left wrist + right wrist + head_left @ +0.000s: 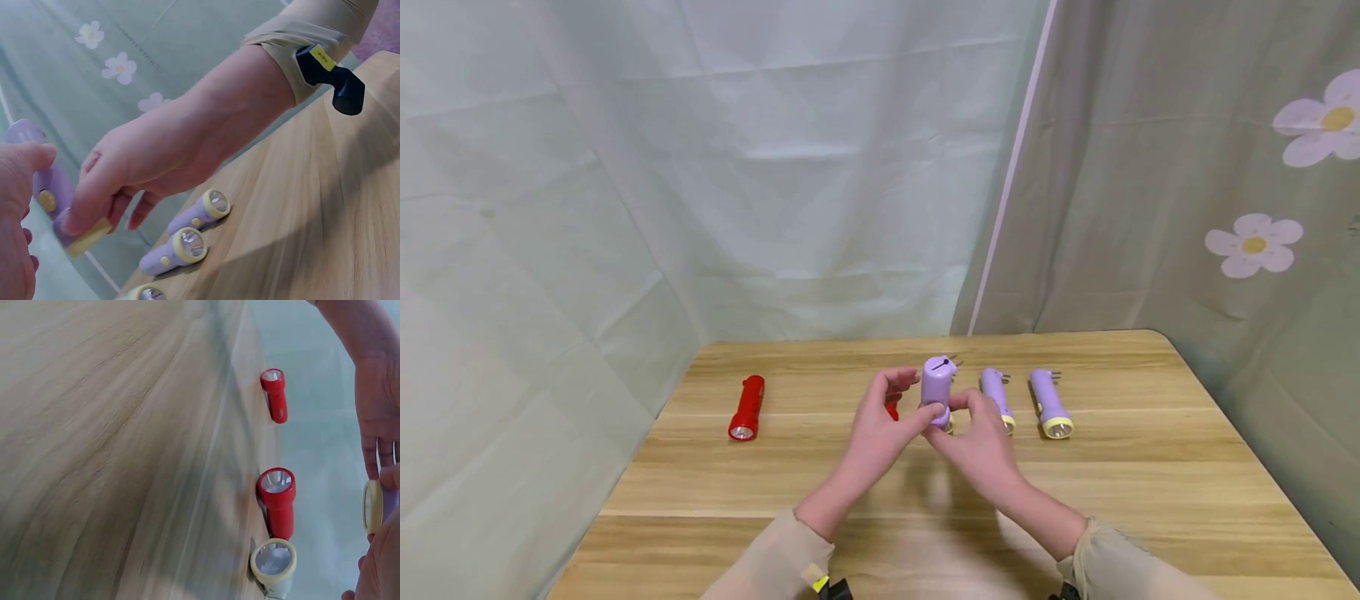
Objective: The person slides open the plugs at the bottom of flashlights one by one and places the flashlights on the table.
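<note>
Both hands hold a purple flashlight (936,385) up off the table, tail end toward the head camera. My left hand (880,429) has its thumb along the flashlight's body. At the head end, my right hand (981,446) pinches beside the pale yellow rim (373,506). A yellow switch (47,200) shows on the body in the left wrist view. Dark marks cross the tail end. Behind the hands, a red flashlight (279,506) and a cream-rimmed one (274,562) lie on the table, mostly hidden in the head view.
Two more purple flashlights (1051,404) (996,392) with metal prongs lie to the right on the wooden table (760,500). Another red flashlight (748,408) lies at the left. Pale curtains (820,183) hang along the table's back and sides.
</note>
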`<action>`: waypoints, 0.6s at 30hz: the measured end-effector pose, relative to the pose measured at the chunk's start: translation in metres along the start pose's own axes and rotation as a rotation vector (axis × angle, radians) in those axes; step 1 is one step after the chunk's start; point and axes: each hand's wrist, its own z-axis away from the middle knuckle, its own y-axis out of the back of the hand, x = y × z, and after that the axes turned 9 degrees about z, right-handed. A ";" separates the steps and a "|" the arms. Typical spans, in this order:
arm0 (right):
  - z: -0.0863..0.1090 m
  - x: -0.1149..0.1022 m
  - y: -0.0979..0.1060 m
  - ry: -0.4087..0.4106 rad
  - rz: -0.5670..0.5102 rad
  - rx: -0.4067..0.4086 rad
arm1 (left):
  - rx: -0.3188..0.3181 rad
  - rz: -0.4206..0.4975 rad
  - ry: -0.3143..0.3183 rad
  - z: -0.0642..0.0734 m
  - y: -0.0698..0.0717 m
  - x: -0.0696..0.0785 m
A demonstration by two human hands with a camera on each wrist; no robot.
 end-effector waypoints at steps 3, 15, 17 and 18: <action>-0.003 -0.003 -0.004 0.000 0.024 0.038 | 0.043 0.006 -0.015 -0.001 -0.005 -0.002; -0.005 -0.011 -0.016 0.042 0.064 0.058 | 0.121 -0.043 0.006 -0.003 -0.005 -0.009; -0.005 -0.011 -0.017 0.062 0.060 0.038 | 0.132 -0.048 0.002 -0.004 -0.002 -0.010; -0.004 -0.011 -0.017 0.071 0.064 0.025 | 0.137 -0.051 0.001 -0.004 0.000 -0.010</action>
